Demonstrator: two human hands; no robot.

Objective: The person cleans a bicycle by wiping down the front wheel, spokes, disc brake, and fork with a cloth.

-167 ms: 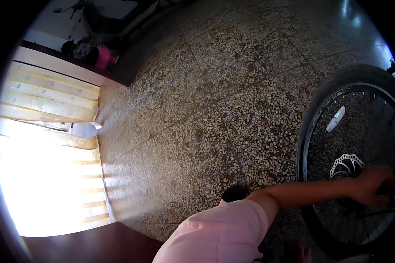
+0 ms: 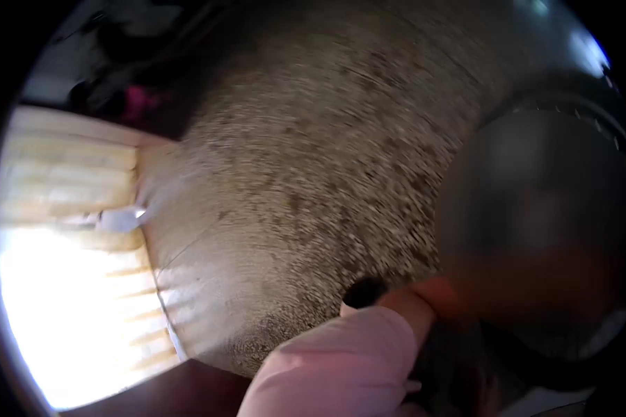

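My left arm, in a pink sleeve [image 2: 334,361], reaches rightward from the bottom of the view. Over the bicycle wheel [image 2: 560,83], a large round blur covers my left hand [image 2: 570,285] and most of the forearm. Fingers, grip and the hub are hidden by it. Only the tyre's upper curve and some dark lower rim show around the blur. I cannot make out my right hand. A dim reddish patch at the bottom, right of the sleeve, is too dark to name.
Speckled stone floor [image 2: 313,181] fills the middle. On the left, a bright window [image 2: 62,313] has pale yellow curtains [image 2: 69,167]. Dark shapes and a pink item [image 2: 139,102] lie at upper left. A black rounded thing [image 2: 365,292] shows beside the sleeve.
The whole view has shifted and smeared with head motion. Earlier my left hand showed at the wheel's hub beside the brake disc; now a blur hides hand, disc and spokes.
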